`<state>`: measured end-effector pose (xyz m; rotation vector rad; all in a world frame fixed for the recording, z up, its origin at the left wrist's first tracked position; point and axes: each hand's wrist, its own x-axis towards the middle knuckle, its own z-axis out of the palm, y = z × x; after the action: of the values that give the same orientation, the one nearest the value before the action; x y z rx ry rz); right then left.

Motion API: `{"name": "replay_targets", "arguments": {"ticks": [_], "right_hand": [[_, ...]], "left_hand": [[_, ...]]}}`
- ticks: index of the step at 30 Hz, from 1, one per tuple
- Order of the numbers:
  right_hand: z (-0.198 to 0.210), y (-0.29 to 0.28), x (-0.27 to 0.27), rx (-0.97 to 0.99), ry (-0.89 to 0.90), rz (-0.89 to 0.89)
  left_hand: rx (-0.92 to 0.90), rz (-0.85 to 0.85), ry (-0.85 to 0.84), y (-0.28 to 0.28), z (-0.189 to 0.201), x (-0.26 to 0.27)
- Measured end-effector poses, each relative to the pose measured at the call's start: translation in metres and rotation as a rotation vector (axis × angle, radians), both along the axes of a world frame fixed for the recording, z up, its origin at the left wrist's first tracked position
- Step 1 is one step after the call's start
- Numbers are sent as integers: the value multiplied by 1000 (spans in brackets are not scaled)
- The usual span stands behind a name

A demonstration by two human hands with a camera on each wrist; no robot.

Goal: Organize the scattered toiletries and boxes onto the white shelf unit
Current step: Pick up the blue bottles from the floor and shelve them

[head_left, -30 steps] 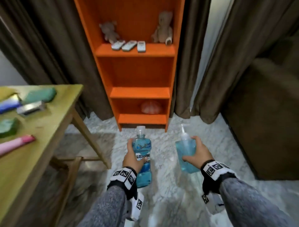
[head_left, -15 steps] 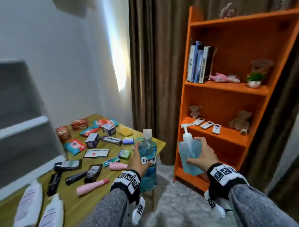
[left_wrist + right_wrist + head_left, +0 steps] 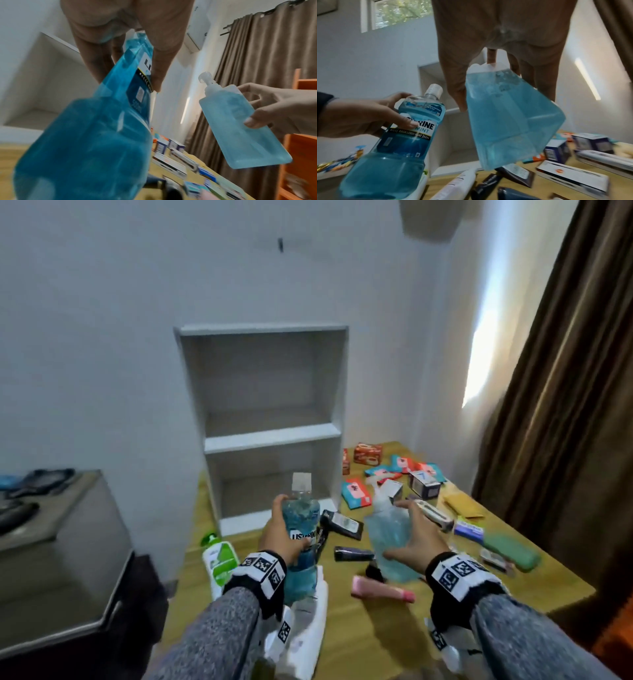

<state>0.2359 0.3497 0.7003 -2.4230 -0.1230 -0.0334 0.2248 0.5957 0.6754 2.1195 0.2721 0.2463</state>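
Observation:
My left hand (image 3: 279, 534) grips a blue mouthwash bottle (image 3: 301, 542) with a clear cap, held upright over the table. My right hand (image 3: 412, 539) holds a flat pump bottle (image 3: 388, 537) of pale blue liquid, tilted left. Both show again in the wrist views: mouthwash bottle (image 3: 399, 142), pump bottle (image 3: 240, 121). Straight ahead stands the white shelf unit (image 3: 270, 436) on the wooden table (image 3: 376, 628), its two compartments bare. Boxes, sachets and tubes (image 3: 387, 487) lie scattered to its right.
A green and white bottle (image 3: 221, 559) lies left of my left hand, a pink tube (image 3: 382, 590) below the right. A dark grey cabinet (image 3: 58, 559) stands at the left. Brown curtains (image 3: 561, 405) hang at the right, with an orange bookcase (image 3: 305, 135) beyond.
The view has swung left from the orange bookcase and floor to the white shelf unit and the table. Both hands still carry their bottles, now held over the table.

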Motion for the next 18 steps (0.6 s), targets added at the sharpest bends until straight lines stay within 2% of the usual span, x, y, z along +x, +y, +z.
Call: {"name": "replay_targets", "arguments": {"ticks": [5,9,18], "right_hand": [[-12,97,80,1,39,150],[-23,151,135,20,93,222],[-61,209,222,60,201,285]], "left_hand": [[12,98,27,91,-13,55],[-19,131,44,138,-30,105],[-69,181,33,169,-67,184]]}}
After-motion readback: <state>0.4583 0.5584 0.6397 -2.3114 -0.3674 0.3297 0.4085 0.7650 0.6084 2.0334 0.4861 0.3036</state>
